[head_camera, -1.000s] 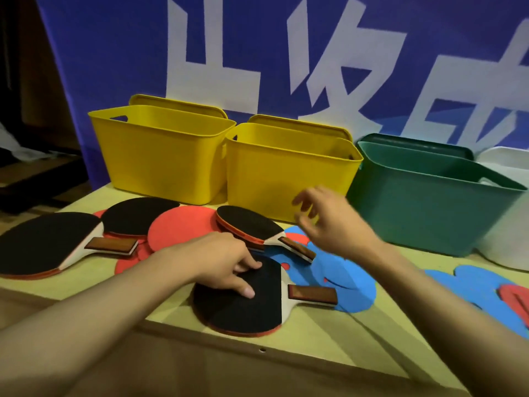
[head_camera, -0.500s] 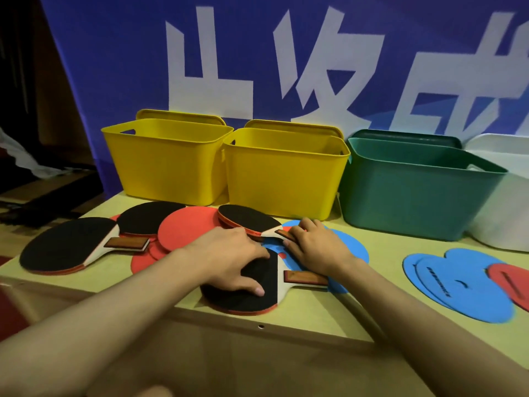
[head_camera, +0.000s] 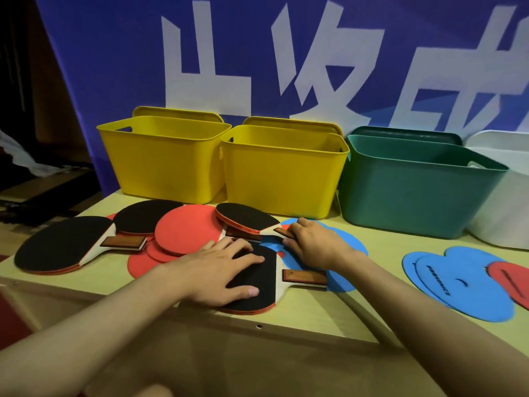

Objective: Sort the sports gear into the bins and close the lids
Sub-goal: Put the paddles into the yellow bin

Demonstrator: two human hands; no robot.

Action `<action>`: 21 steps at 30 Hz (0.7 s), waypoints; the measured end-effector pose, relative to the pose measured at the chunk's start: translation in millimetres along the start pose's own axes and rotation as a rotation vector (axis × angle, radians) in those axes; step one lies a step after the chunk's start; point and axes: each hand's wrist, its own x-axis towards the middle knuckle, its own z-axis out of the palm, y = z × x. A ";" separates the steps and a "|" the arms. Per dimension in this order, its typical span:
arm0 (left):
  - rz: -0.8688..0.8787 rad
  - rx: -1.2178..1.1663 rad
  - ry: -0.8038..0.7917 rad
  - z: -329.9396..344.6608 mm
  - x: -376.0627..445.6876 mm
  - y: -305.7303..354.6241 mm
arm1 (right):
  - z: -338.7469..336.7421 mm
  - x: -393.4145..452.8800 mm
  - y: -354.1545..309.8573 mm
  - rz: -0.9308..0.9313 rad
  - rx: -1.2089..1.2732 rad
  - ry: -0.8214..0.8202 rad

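Note:
Several table tennis paddles lie on the wooden table [head_camera: 357, 313]. My left hand [head_camera: 220, 270] rests flat, fingers spread, on the black face of the nearest paddle [head_camera: 257, 282], whose handle points right. My right hand [head_camera: 315, 247] has its fingers curled around the handle of a second black paddle [head_camera: 246, 217] just behind. Two more black paddles [head_camera: 63, 243] [head_camera: 143, 214] lie at the left. Two yellow bins [head_camera: 163, 161] [head_camera: 280, 179], a green bin [head_camera: 415, 193] and a white bin [head_camera: 503, 202] stand open at the back.
Lids lean upright behind the bins. Red round covers [head_camera: 186, 233] lie among the paddles, and a blue cover [head_camera: 350, 245] lies under my right hand. More blue covers [head_camera: 458, 287] and a red one [head_camera: 512, 282] lie at the right. A blue banner hangs behind.
My right hand came down from the air in front of the yellow bin onto the back paddle's handle and closed on it. My left hand stayed on the near paddle.

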 end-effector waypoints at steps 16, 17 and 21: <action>0.033 -0.113 0.143 25.1 1.3 -13.9 | -168.4 39.1 30.0 -0.066 0.062 0.432; 0.034 -0.120 0.154 25.9 2.0 -13.9 | -174.9 50.5 37.4 -0.026 0.069 0.416; 0.025 -0.149 0.206 27.5 2.4 -13.7 | -173.0 100.6 56.1 0.188 0.058 0.301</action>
